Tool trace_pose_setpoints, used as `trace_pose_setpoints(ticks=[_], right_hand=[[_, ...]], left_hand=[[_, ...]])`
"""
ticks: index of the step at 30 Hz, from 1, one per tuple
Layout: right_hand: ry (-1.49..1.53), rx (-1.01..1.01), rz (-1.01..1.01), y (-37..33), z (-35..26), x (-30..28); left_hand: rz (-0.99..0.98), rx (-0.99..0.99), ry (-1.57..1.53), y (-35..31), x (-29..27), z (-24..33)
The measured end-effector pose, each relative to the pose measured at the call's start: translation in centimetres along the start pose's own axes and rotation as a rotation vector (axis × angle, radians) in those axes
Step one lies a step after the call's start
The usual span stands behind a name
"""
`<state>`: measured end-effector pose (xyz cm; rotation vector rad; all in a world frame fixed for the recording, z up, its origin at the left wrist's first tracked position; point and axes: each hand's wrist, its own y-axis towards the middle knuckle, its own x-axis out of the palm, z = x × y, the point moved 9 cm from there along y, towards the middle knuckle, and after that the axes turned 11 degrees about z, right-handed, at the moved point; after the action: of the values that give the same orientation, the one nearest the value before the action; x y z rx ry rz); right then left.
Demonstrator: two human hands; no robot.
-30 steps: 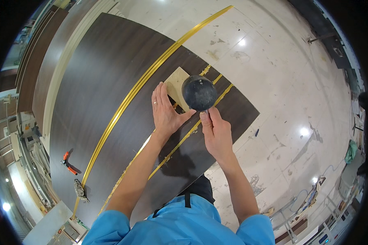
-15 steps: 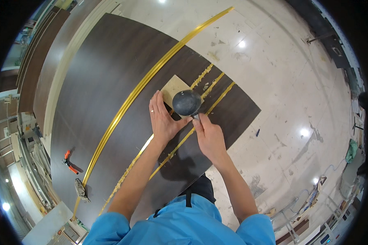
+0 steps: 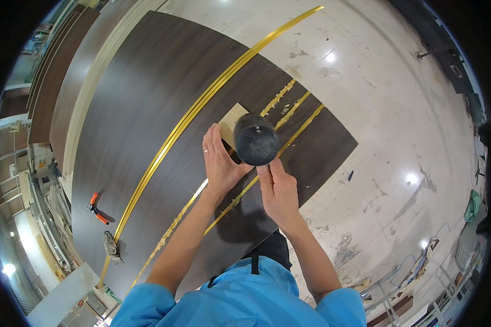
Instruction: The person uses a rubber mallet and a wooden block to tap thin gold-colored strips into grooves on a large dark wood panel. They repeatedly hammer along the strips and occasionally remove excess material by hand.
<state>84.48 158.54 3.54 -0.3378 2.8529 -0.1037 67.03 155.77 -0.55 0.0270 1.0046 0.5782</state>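
Observation:
My right hand (image 3: 280, 194) is closed around the handle of a black rubber mallet (image 3: 256, 140), whose head hangs above a pale wooden block (image 3: 231, 121) and hides much of it. On the near side, my left hand (image 3: 222, 170) steadies that block, fingers along its left edge and thumb stretched toward the mallet. The block rests on a dark wood-grain panel (image 3: 153, 92), over gold strip lines. Ragged yellow material edges one gold strip (image 3: 169, 235) left of my forearm, and another strip (image 3: 303, 124) extends to the upper right.
Long loose gold trim strips (image 3: 180, 128) lie across the panel and overhang its far edge. Red-handled pliers (image 3: 97, 209) and a crumpled grey rag (image 3: 112, 248) lie at the left. Brown boards (image 3: 49, 76) stand beyond. A small dark blue object (image 3: 351, 175) is on the pale floor (image 3: 376, 136).
The mallet head has risen toward the camera and looks larger, covering more of the block. My left hand stays at the block. The whole view has shifted slightly.

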Motion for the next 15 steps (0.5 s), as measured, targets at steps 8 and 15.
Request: trace_pose_setpoints(ticks=[8,15], right_hand=[[-0.054,0.097,-0.007,-0.5,1.6,-0.6],[0.028,0.334,0.127,-4.8,4.4,-2.9]], left_hand=[[-0.047,-0.008,-0.01,-0.4,-2.0,-0.6],[-0.034,-0.206,-0.005,-4.7,-9.8,-7.2]])
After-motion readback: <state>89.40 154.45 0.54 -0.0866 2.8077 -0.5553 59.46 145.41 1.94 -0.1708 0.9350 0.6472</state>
